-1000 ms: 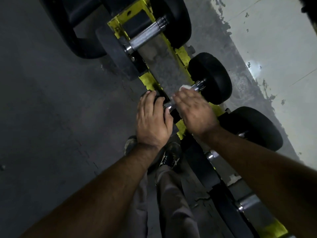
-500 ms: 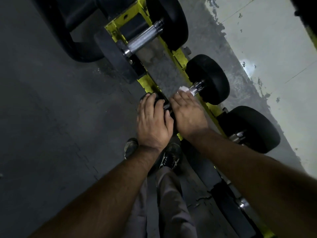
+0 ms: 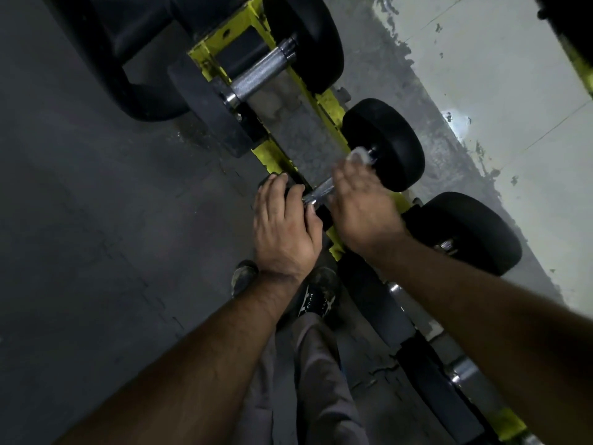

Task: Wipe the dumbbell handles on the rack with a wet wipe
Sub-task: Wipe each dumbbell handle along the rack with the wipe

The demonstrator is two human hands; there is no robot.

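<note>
Most of the wet wipe (image 3: 361,155) is lying hidden under the right hand (image 3: 362,207), which is blurring as it is curling over the dumbbell handle (image 3: 322,190) on the yellow rack (image 3: 327,101), pressing the wipe against it. The left hand (image 3: 282,229) is resting flat, fingers spread, on the dumbbell's near weight, covering it. A bigger dumbbell (image 3: 256,77) is sitting further along; shoes (image 3: 321,293) are showing below.

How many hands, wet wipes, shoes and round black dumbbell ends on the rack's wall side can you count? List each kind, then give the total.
Hands, left hand and right hand: 2
Wet wipe: 1
Shoes: 2
Round black dumbbell ends: 3
Total: 8
</note>
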